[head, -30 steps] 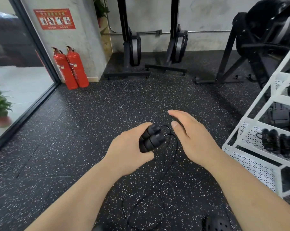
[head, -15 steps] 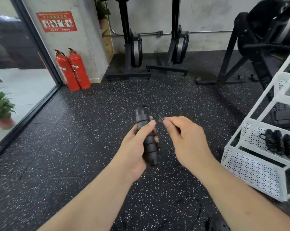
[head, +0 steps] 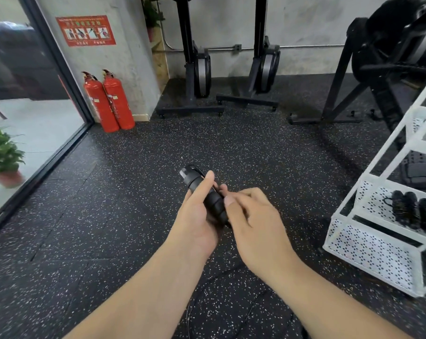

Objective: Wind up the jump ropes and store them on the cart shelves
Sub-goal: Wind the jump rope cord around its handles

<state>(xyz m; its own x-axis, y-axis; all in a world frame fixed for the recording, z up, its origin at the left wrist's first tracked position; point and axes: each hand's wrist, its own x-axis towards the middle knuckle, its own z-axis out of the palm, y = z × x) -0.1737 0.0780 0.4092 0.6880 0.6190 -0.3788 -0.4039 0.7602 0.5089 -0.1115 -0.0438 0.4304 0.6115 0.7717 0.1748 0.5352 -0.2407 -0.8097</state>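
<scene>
My left hand [head: 195, 216] grips the black jump rope handles [head: 202, 192], held together and tilted up to the left. My right hand [head: 253, 216] is curled against the lower part of the handles; it appears to pinch the thin black rope, though the cord is hidden under its fingers. The rope's loose end [head: 190, 311] hangs down between my forearms to the floor. To the right stands the white cart [head: 368, 250], with several wound black jump ropes [head: 412, 211] lying on its lower shelf.
Two red fire extinguishers [head: 109, 101] stand by the wall corner at the left. A glass wall and a potted plant [head: 1, 155] are further left. Black gym machines [head: 231, 69] line the back wall. Speckled black rubber floor [head: 133, 192] lies ahead.
The handles have tilted from end-on to lengthwise in my left hand. My right hand has gone from open beside them to closing on the rope and moving down against the handles.
</scene>
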